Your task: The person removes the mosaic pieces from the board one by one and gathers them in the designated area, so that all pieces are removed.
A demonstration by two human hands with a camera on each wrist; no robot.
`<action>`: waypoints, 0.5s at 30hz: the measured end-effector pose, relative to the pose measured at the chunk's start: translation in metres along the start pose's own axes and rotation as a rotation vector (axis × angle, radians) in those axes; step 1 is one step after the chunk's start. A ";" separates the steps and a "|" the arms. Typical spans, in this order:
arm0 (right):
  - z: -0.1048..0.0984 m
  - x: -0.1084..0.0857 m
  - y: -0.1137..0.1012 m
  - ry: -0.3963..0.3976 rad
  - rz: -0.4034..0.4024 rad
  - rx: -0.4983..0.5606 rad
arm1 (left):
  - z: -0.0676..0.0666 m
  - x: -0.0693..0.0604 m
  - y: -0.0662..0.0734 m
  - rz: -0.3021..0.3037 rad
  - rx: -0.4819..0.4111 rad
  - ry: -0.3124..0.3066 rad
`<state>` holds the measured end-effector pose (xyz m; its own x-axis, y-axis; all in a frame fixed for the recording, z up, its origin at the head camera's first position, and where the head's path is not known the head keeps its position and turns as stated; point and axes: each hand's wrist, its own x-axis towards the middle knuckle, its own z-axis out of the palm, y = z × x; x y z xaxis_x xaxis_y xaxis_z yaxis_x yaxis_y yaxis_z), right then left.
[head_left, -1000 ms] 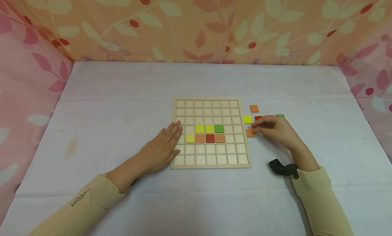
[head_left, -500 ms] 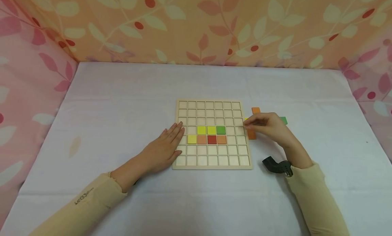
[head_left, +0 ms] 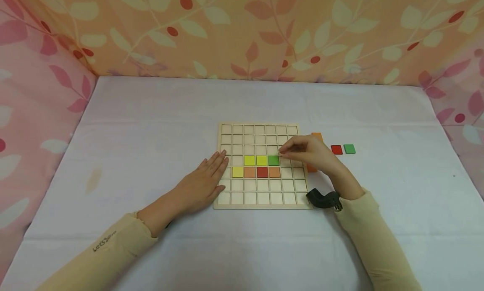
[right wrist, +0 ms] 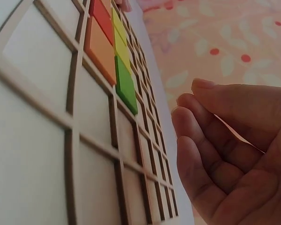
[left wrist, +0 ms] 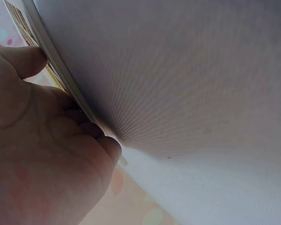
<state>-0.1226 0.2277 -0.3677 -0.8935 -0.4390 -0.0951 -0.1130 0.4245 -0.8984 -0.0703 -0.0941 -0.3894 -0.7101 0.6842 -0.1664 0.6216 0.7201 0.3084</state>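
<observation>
A wooden grid board (head_left: 261, 206) lies on the white cloth, with two yellow tiles (head_left: 249, 161), a green tile (head_left: 273, 161) and, one row nearer, a yellow, an orange, a red tile (head_left: 262, 172) and another orange in its squares. My left hand (head_left: 198, 184) rests flat on the board's left edge; its fingertips touch the edge in the left wrist view. Above the board's right side hovers my right hand (head_left: 310, 154), thumb and fingertips close together beside the green tile. In the right wrist view no tile shows between these fingers (right wrist: 185, 122); one may be hidden.
Right of the board lie a loose red tile (head_left: 336, 150), a green tile (head_left: 349, 149) and partly covered orange tiles (head_left: 316, 136). A black curved device (head_left: 323, 198) sits at my right wrist. Floral cloth (head_left: 227, 35) borders the table's back and sides.
My right hand has moved left from the loose tiles to above the board, by the green tile. The left hand stays on the board's edge. The view has shifted slightly.
</observation>
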 end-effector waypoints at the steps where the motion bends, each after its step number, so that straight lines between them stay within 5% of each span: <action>1: 0.002 0.002 -0.001 -0.007 -0.008 -0.004 | 0.000 0.000 0.000 -0.001 0.002 -0.001; 15: 0.016 0.019 -0.011 -0.055 -0.038 -0.037 | 0.003 0.001 -0.001 0.008 0.015 0.015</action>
<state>-0.1315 0.2017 -0.3661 -0.8631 -0.4977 -0.0856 -0.1634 0.4355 -0.8852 -0.0708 -0.0942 -0.3923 -0.7098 0.6883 -0.1495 0.6322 0.7162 0.2955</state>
